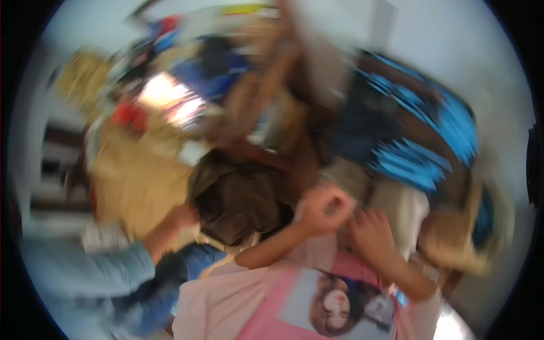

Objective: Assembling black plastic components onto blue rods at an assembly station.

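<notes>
Because motion blurs the view, I tell only the clearer shapes, first the pink shirt (255, 314) of the person, which bears a printed picture. Farther away, at left, spreads a heap of tan cloth (139, 175). Just beside it is a dark brown cloth (241, 198), with a co-worker's hand (182, 217) at its edge. At upper right lie blue pieces (411, 167) in separate groups. Pale cloth (399, 209) is situated just beyond the right hand (371, 233), whose fingers are slightly bent and somewhat apart; I cannot tell whether they touch it. Smaller in view, the left hand (324, 208) has its fingers curled inward, near the right one, and hides part of a grey-brown cloth (345, 174); whether it grasps something, I cannot tell. Any lettering is too blurred for reading.
</notes>
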A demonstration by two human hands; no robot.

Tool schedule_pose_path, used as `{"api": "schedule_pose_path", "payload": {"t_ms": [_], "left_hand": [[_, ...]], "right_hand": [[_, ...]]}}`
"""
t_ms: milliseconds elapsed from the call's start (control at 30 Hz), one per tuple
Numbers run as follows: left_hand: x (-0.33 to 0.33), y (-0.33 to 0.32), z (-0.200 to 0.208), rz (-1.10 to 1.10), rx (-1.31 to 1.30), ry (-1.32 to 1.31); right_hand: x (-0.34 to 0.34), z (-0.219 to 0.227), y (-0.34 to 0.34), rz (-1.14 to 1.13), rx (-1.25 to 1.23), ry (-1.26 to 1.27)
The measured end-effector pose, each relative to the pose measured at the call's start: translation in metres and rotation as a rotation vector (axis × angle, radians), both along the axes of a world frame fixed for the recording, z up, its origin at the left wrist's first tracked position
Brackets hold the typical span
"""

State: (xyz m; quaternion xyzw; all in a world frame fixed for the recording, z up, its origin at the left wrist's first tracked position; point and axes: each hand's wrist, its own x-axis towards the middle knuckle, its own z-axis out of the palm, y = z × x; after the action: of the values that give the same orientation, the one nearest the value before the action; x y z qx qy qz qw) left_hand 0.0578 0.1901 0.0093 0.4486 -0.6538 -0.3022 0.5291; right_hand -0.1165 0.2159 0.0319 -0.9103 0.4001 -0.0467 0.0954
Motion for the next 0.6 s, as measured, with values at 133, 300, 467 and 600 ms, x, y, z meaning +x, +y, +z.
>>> {"api": "schedule_pose_path", "payload": {"t_ms": [133, 300, 467, 600], "left_hand": [[-0.004, 0.015, -0.008, 0.013, 0.059, 0.093], [-0.008, 0.020, -0.007, 0.038, 0.023, 0.111], [-0.010, 0.011, -0.004, -0.005, -0.045, 0.089], [-0.012, 0.014, -0.011, 0.080, -0.079, 0.065]], "right_hand": [[-0.001, 0.012, 0.020, -0.069, 0.197, -0.085], [-0.016, -0.013, 0.025, -0.026, 0.282, -0.198], [-0.013, -0.009, 0.021, -0.030, 0.340, -0.292], [-0.012, -0.020, 0.023, 0.083, 0.272, -0.258]]}}
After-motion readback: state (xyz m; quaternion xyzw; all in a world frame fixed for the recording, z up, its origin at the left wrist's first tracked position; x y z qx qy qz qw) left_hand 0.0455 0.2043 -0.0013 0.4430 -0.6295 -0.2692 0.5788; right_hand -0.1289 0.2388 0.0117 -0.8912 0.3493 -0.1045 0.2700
